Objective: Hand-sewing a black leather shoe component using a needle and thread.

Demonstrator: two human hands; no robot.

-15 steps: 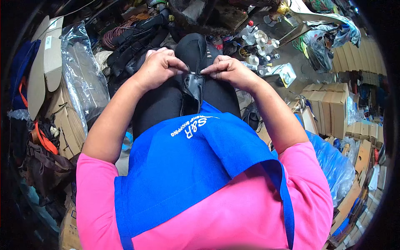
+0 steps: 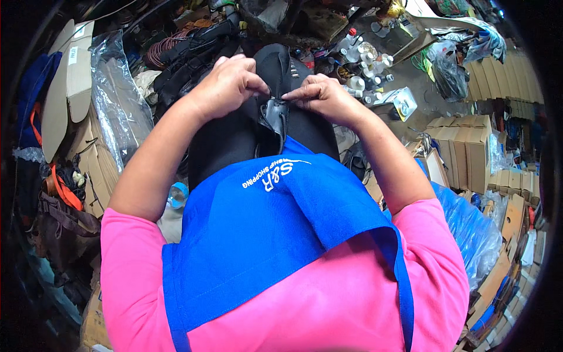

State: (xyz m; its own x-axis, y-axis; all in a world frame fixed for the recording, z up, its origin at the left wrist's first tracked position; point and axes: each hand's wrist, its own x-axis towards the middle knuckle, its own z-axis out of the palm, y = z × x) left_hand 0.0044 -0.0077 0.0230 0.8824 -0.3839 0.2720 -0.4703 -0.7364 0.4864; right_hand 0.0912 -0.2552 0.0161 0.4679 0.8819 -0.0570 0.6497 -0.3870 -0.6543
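Observation:
Across my lap lies a black shoe (image 2: pixel 273 120), its shiny leather opening toward me and a rounded dark end farther away. My left hand (image 2: pixel 233 82) is closed in a pinch at the left of the shoe's opening. From the other side my right hand (image 2: pixel 319 97) pinches at the same edge, its index finger stretched toward the left fingertips. A small pale bit shows between the fingertips, too small to name. Below the shoe hangs my blue apron (image 2: pixel 252 217).
Several white bottles (image 2: pixel 366 56) stand ahead on the right, near a whitish can (image 2: pixel 400 104). Cardboard boxes (image 2: pixel 463 149) are stacked at the right. Clear plastic sheeting (image 2: pixel 120 105) and cardboard sheets (image 2: pixel 79 76) lean at the left. Dark bags and cords lie ahead.
My left hand has shifted slightly right and its fingers have curled more. The right hand stays almost in place, its fingertips still at the shoe's edge.

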